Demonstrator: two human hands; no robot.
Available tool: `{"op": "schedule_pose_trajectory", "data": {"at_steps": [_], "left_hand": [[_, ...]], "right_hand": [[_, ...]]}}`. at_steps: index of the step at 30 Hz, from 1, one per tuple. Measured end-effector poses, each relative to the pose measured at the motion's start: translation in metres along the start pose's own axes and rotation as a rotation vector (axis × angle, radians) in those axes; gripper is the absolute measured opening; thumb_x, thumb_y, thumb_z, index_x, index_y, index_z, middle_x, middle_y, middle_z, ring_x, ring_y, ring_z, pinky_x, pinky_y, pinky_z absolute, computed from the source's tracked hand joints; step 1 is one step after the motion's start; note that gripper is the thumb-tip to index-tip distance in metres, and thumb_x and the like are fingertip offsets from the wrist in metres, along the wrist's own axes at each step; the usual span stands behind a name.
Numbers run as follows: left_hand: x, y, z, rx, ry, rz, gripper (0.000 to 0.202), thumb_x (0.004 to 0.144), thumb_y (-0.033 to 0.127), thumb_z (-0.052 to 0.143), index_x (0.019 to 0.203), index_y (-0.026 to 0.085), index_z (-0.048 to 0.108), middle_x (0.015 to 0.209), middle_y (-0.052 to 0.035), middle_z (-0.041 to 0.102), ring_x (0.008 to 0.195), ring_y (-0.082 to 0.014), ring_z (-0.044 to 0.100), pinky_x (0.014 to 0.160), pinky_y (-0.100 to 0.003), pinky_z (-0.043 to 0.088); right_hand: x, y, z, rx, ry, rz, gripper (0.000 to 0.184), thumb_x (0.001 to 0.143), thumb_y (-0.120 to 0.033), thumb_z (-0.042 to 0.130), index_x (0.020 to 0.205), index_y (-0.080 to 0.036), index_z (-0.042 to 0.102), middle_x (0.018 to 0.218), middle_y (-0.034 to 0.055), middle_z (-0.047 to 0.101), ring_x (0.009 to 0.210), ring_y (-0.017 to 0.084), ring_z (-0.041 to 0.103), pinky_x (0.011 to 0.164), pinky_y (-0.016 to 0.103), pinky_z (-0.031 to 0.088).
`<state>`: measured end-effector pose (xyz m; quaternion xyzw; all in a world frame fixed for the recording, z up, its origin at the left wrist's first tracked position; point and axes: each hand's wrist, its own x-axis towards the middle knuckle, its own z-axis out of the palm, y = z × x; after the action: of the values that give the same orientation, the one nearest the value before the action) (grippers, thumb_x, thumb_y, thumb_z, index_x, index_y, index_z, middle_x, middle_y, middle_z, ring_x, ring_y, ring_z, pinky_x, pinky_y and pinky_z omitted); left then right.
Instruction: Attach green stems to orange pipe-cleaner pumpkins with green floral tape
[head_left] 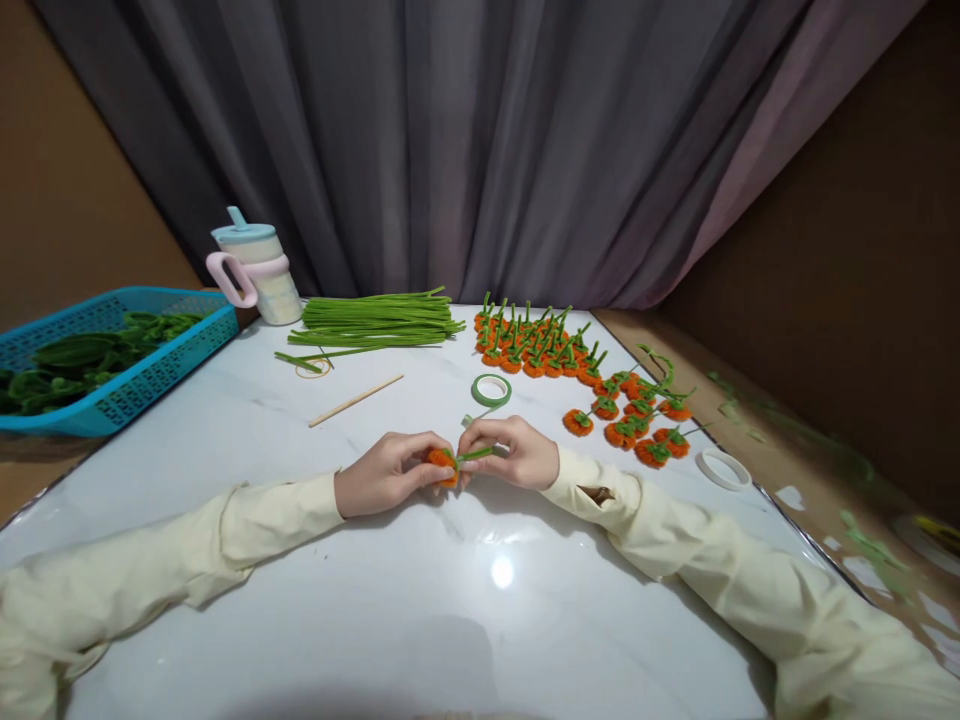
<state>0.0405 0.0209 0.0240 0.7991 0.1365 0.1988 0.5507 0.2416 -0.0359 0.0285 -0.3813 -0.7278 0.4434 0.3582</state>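
My left hand [394,473] is closed around a small orange fuzzy pumpkin-like piece [441,460], made like the others of pipe cleaner. Its green stem [478,454] points right, pinched between the fingers of my right hand [514,452]. Both hands meet just above the white marbled table. Close behind them lies a roll of green tape [491,391], with a strip running from it toward my right hand. Fingers partly hide the orange piece.
Green pipe cleaners [379,320] lie bundled at the back. Several finished orange pieces [532,345] stand at the back right. A wooden stick [356,400], a tumbler [259,270], a blue basket [161,365] of green leaf pieces and a white ring [724,470] surround the work area.
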Motion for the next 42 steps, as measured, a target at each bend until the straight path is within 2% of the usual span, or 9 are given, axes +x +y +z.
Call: {"op": "schedule_pose_trajectory", "data": {"at_steps": [4,12,16,23,31,34,38,40,42], "left_hand": [[0.001,-0.002,0.000,-0.133,-0.010,-0.072,0.028,0.082,0.038,0.057,0.086,0.010,0.055,0.072,-0.0043,0.060,0.058,-0.0100,0.055,0.057,-0.023,0.049],[0.004,0.002,-0.007,-0.255,-0.056,-0.168,0.033,0.078,0.043,0.061,0.084,0.010,0.056,0.073,-0.0057,0.062,0.060,-0.0113,0.054,0.059,-0.026,0.047],[0.005,0.003,-0.009,-0.355,-0.112,-0.206,0.032,0.078,0.041,0.063,0.084,0.010,0.058,0.072,-0.0048,0.063,0.059,-0.0110,0.054,0.058,-0.024,0.044],[0.007,0.002,-0.007,-0.534,-0.125,-0.251,0.026,0.077,0.035,0.065,0.080,0.009,0.061,0.070,-0.0047,0.063,0.058,-0.0092,0.052,0.057,-0.021,0.042],[0.010,0.000,-0.009,-0.759,-0.178,-0.393,0.028,0.072,0.035,0.071,0.078,0.009,0.062,0.067,-0.0060,0.063,0.055,-0.0099,0.053,0.054,-0.021,0.042],[0.011,-0.003,-0.010,-0.801,-0.182,-0.414,0.029,0.072,0.035,0.070,0.078,0.007,0.062,0.067,-0.0066,0.062,0.053,-0.0100,0.052,0.052,-0.021,0.041],[0.011,-0.008,-0.011,-0.858,-0.201,-0.435,0.030,0.071,0.033,0.070,0.077,0.006,0.061,0.060,-0.0055,0.058,0.052,-0.0098,0.052,0.052,-0.020,0.041],[0.012,-0.008,-0.012,-0.839,-0.196,-0.454,0.027,0.074,0.032,0.067,0.078,0.006,0.061,0.060,-0.0056,0.058,0.052,-0.0104,0.052,0.052,-0.020,0.041],[0.014,-0.007,-0.013,-0.762,-0.177,-0.475,0.030,0.080,0.036,0.059,0.079,0.006,0.060,0.066,-0.0086,0.060,0.052,-0.0112,0.053,0.051,-0.021,0.042]], "right_hand": [[0.000,0.001,-0.002,-0.320,0.059,-0.179,0.011,0.083,-0.027,0.052,0.085,-0.017,0.057,0.073,0.0062,0.069,0.069,0.015,0.063,0.068,0.027,0.049],[-0.003,0.011,-0.001,-0.953,0.101,-0.620,0.025,0.091,-0.016,0.032,0.098,-0.013,0.056,0.076,0.0121,0.065,0.077,0.020,0.059,0.073,0.038,0.044],[-0.010,0.020,0.003,-0.966,0.099,-0.600,0.029,0.093,-0.018,0.031,0.102,-0.016,0.059,0.091,0.0151,0.067,0.088,0.023,0.060,0.079,0.044,0.043],[-0.025,0.021,0.019,-0.969,0.269,-0.458,0.032,0.094,-0.014,0.033,0.117,-0.020,0.055,0.111,0.0117,0.064,0.109,0.022,0.054,0.090,0.045,0.038],[-0.031,0.009,0.030,-1.223,0.386,-0.545,0.032,0.092,-0.008,0.037,0.115,-0.020,0.056,0.115,0.0091,0.062,0.107,0.019,0.056,0.089,0.037,0.041],[-0.029,0.007,0.022,-1.319,0.360,-0.632,0.028,0.090,-0.006,0.041,0.113,-0.015,0.056,0.112,0.0108,0.063,0.105,0.018,0.057,0.087,0.035,0.042],[-0.018,0.007,0.008,-1.444,0.336,-0.882,0.020,0.087,-0.006,0.048,0.105,-0.006,0.055,0.097,0.0126,0.068,0.095,0.016,0.059,0.079,0.032,0.044],[-0.011,0.007,0.005,-1.359,0.344,-0.946,0.016,0.088,-0.007,0.046,0.100,-0.007,0.057,0.086,0.0095,0.069,0.087,0.015,0.060,0.075,0.031,0.044],[-0.005,0.008,0.006,-1.188,0.382,-0.889,0.016,0.088,-0.008,0.044,0.094,-0.008,0.059,0.075,0.0070,0.068,0.076,0.015,0.059,0.072,0.032,0.043]]}}
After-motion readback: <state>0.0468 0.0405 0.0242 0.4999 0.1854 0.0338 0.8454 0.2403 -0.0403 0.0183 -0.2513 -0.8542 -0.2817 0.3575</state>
